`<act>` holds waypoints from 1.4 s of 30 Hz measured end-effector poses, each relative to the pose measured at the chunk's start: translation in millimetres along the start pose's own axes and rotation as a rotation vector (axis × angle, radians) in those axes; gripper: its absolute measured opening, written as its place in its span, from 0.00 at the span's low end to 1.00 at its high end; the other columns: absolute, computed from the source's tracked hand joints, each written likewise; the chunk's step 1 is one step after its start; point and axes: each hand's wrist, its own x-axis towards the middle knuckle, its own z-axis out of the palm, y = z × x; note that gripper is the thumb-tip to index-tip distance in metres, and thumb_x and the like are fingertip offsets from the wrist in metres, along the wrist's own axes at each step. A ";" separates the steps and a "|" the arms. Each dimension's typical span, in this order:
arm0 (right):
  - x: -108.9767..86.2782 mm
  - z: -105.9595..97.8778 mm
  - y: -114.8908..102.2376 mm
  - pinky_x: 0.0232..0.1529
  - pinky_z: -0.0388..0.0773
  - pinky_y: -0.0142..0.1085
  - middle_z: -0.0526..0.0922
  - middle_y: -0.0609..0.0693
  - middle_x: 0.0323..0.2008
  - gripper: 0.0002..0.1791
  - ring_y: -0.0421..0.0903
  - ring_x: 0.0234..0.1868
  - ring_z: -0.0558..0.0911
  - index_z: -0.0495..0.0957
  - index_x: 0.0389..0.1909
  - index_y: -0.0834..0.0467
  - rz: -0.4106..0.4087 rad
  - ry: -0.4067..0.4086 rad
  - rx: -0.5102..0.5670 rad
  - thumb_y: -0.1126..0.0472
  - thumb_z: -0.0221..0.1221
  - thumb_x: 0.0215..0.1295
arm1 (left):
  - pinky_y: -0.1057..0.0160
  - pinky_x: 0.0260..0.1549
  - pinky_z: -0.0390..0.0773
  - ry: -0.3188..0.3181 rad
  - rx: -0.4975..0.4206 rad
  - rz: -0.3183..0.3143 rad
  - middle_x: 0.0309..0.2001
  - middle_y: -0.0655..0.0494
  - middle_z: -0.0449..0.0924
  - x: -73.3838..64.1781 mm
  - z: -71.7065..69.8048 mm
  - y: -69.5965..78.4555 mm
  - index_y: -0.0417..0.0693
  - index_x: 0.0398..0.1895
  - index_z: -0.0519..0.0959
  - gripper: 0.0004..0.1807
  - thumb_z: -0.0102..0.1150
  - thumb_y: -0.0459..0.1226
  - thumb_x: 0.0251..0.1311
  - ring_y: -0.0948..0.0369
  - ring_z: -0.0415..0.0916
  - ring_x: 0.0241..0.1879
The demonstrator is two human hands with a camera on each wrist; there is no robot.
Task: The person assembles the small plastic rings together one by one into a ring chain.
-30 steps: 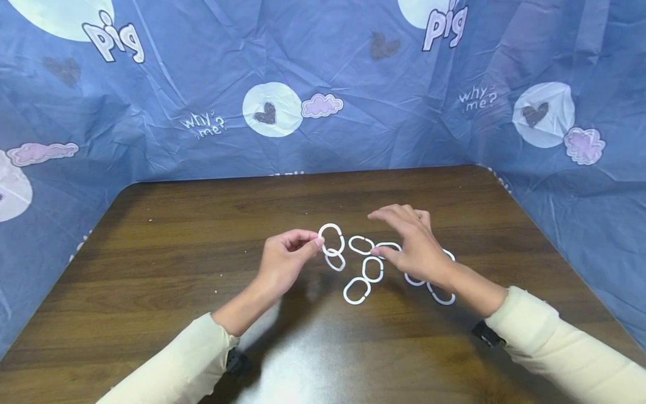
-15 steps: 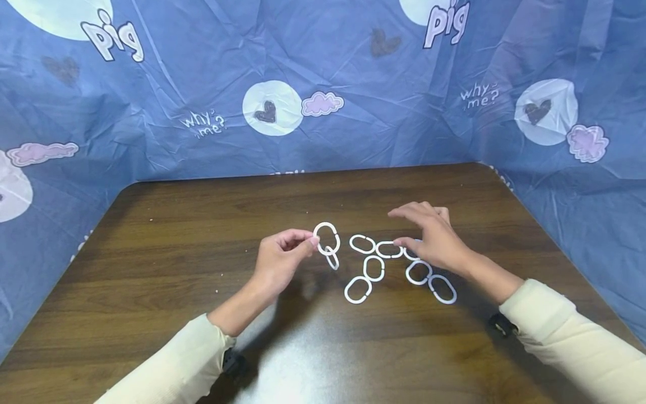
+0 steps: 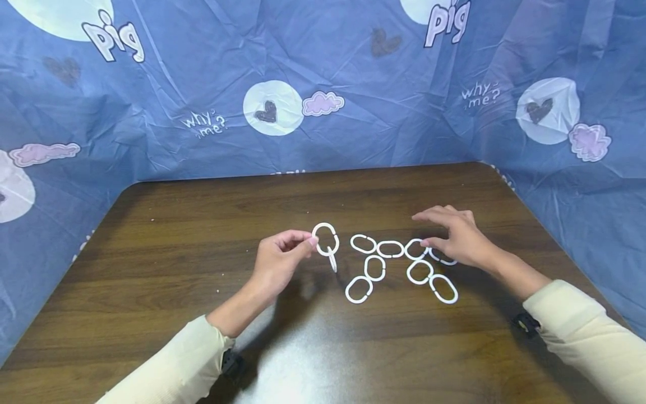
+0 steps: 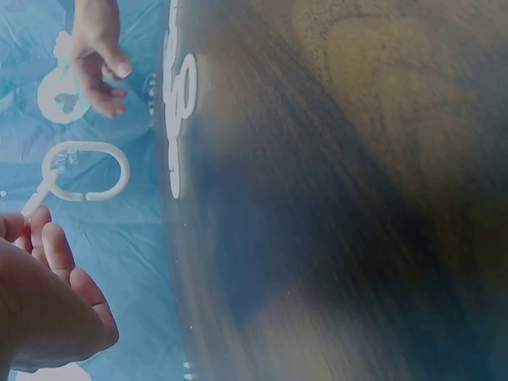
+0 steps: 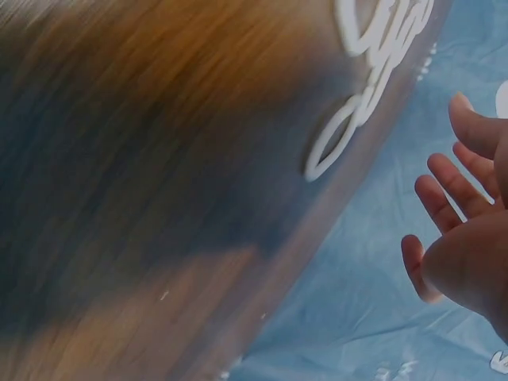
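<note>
Quietly, from where I stand, the left hand point(image 3: 276, 259) pinches a raised, tilted white ring point(image 3: 323, 225) just left of the loose links point(image 3: 390, 242); a second ring point(image 3: 332, 264) dangles through it, long axis pointing down. Both look light, stiff and slick, best taken by the side. The right hand point(image 3: 461, 238), fingers spread, holds nothing above the links' right end.

Free lane across the near tabletop point(image 3: 383, 350), 8 white links point(image 3: 405, 249) as obstacles beyond.
</note>
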 end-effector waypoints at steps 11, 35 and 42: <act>-22.1 -13.0 26.6 0.41 0.56 0.45 0.79 0.53 0.54 0.31 0.51 0.51 0.73 0.76 0.57 0.56 0.077 -0.195 -0.011 0.66 0.71 0.47 | 0.61 0.38 0.80 -0.002 -0.007 -0.004 0.28 0.53 0.82 -0.4 0.0 -0.5 0.38 0.36 0.83 0.09 0.65 0.36 0.58 0.54 0.80 0.32; -33.6 -10.3 30.7 0.46 0.57 0.52 0.77 0.51 0.52 0.30 0.50 0.52 0.71 0.78 0.56 0.54 0.051 -0.294 -0.114 0.66 0.70 0.47 | 0.55 0.43 0.79 -0.003 -0.016 -0.012 0.30 0.54 0.83 -0.5 -0.3 -3.3 0.38 0.37 0.83 0.09 0.65 0.35 0.58 0.50 0.80 0.34; -34.9 -8.0 31.9 0.43 0.58 0.49 0.78 0.48 0.45 0.28 0.48 0.48 0.72 0.78 0.53 0.54 0.077 -0.271 -0.117 0.64 0.72 0.46 | 0.57 0.42 0.79 -0.002 -0.025 -0.014 0.29 0.55 0.83 -0.7 -0.1 -3.0 0.37 0.37 0.83 0.08 0.64 0.35 0.58 0.51 0.80 0.33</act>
